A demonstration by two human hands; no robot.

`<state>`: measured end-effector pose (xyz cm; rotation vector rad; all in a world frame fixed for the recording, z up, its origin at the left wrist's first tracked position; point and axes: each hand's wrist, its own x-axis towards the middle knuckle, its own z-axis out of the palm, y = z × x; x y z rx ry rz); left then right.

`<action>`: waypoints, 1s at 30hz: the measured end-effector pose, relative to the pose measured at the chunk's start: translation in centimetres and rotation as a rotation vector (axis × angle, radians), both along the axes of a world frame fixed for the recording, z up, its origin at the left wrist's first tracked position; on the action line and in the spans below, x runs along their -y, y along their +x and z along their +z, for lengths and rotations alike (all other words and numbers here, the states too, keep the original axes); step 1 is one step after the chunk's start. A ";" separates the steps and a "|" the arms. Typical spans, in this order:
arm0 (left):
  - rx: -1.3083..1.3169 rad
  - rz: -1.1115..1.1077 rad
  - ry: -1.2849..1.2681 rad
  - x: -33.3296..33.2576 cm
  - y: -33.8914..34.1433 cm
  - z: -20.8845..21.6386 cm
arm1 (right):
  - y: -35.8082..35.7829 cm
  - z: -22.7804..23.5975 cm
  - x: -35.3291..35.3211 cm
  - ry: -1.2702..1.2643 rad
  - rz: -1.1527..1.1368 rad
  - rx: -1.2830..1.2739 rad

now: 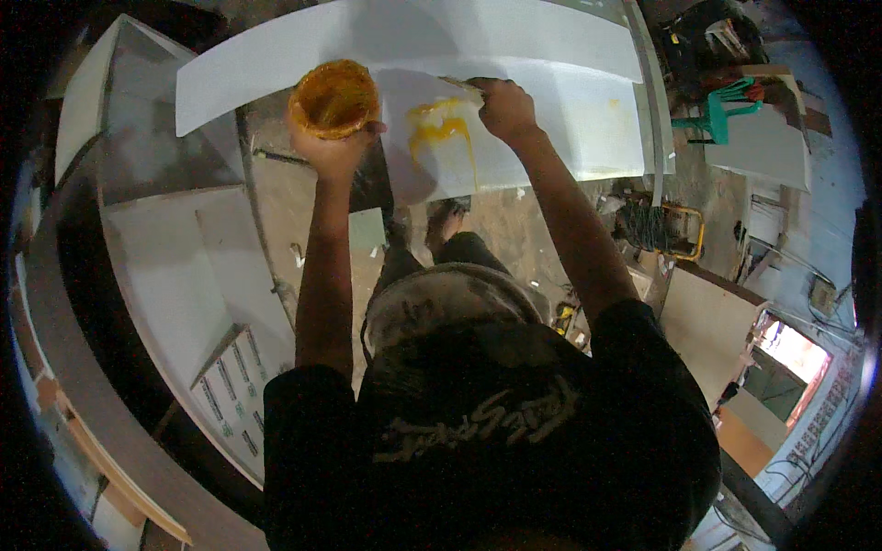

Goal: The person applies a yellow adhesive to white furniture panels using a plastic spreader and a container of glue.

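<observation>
My left hand [333, 152] is wrapped round a tub [307, 84], its rim and inside coated in amber-yellow, sticky-looking stuff. The tub is tilted so that its mouth shows. My right hand [507, 108] is closed round a thin, flat tool [459, 84]; its exact kind is hard to make out. Below the tool's tip, wet yellow streaks [441, 130], probably glue, lie on a white panel [570, 115]. One streak runs down toward the panel's near edge. The tub is held to the left of these streaks, partly over the panel's left end.
A second long white strip [514, 37] lies along the far side of the panel. Large pale cabinet boxes [175, 266] stand at left. Rightward are a green plastic stool [721, 112], a coil of dark cable [643, 228] by a yellow frame, and a pale box [703, 317].
</observation>
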<state>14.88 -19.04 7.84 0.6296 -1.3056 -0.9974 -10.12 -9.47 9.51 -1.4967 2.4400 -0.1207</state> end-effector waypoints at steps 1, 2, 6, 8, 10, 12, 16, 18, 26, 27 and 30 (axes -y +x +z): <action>0.028 0.005 -0.003 -0.1 -0.3 0.0 | 0.0 -0.5 0.0 -0.065 0.073 -0.028; 0.056 0.010 -0.006 -0.1 -0.4 -0.2 | 0.0 -0.8 -0.2 -0.091 0.138 -0.045; -0.022 0.034 -0.058 -0.5 0.1 -2.4 | -0.2 -1.4 -0.4 -0.006 0.204 -0.107; -0.030 -0.077 0.054 -0.9 0.9 -4.5 | -0.2 -1.6 -0.4 -0.033 0.301 -0.110; 0.199 -0.197 0.160 -1.1 1.6 -6.7 | 0.0 -1.8 -0.4 0.008 0.335 -0.102; 0.181 -0.137 0.175 -1.5 1.6 -8.5 | 0.3 -1.9 -0.6 0.063 0.360 -0.099; 0.091 -0.032 0.200 -2.4 1.3 -9.7 | 1.9 -1.7 -2.1 0.212 0.391 -0.135; 0.027 -0.091 0.248 -2.5 1.2 -9.6 | 3.1 -1.3 -3.5 0.276 0.391 -0.169; 0.170 -0.016 0.137 -2.6 1.7 -9.0 | 6.8 -1.2 -11.5 0.287 0.393 -0.024; 0.150 -0.053 0.194 -2.7 1.7 -8.9 | 7.1 -1.3 -12.4 0.264 0.408 -0.020; 0.101 -0.145 0.269 -2.7 1.5 -8.2 | 8.1 -1.3 -14.3 0.228 0.445 0.050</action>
